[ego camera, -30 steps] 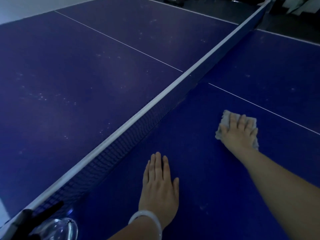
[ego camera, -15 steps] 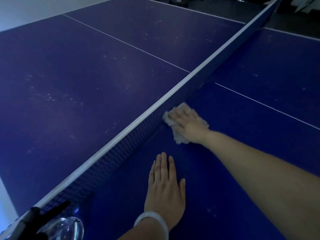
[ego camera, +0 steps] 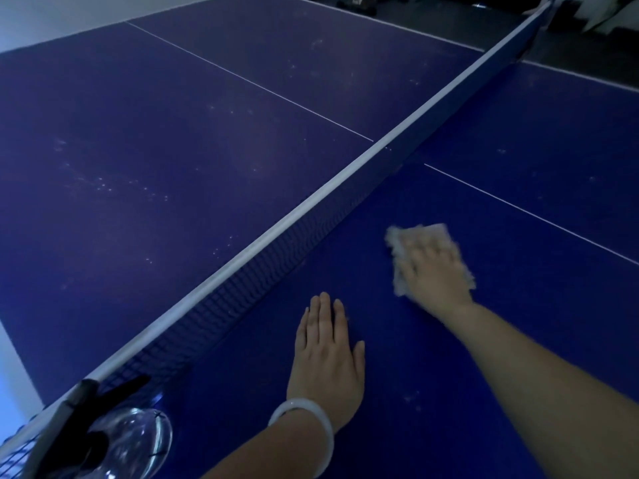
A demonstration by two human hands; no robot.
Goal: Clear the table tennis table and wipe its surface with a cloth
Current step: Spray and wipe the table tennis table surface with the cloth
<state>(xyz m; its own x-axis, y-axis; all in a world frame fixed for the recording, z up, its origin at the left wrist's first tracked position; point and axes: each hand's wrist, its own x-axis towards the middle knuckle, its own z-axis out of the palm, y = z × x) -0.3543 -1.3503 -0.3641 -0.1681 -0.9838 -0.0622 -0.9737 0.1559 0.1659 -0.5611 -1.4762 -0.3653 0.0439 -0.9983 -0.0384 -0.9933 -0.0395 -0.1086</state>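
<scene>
- While I lean over the table [ego camera: 484,340], a clear glass object [ego camera: 138,440] sits nearest me at the lower left corner, just beside the net's end; a dark clamp-like piece [ego camera: 86,409] stands in front of it, and I cannot tell exactly what either is.
- My left hand [ego camera: 326,354] lies flat on the blue surface, palm down, fingers straight and close together, thumb out to the side, holding nothing. A pale bangle [ego camera: 311,426] circles that wrist.
- My right hand [ego camera: 432,271] is farther out and to the right, pressing down on the cloth [ego camera: 415,233]. It is blurred, so I cannot tell how my fingers lie on it, whether flat or partly curled.
- That cloth is light-coloured and rumpled, flat on the table on my side of the net, its edges showing past my fingers and on both sides of my hand. It lies near the net but apart from it.
- My net [ego camera: 311,216] runs diagonally from lower left to upper right, white tape on top.
- Beyond it, the far half shows pale specks [ego camera: 114,184] scattered over its dull surface, with a white line [ego camera: 242,77] crossing it.
</scene>
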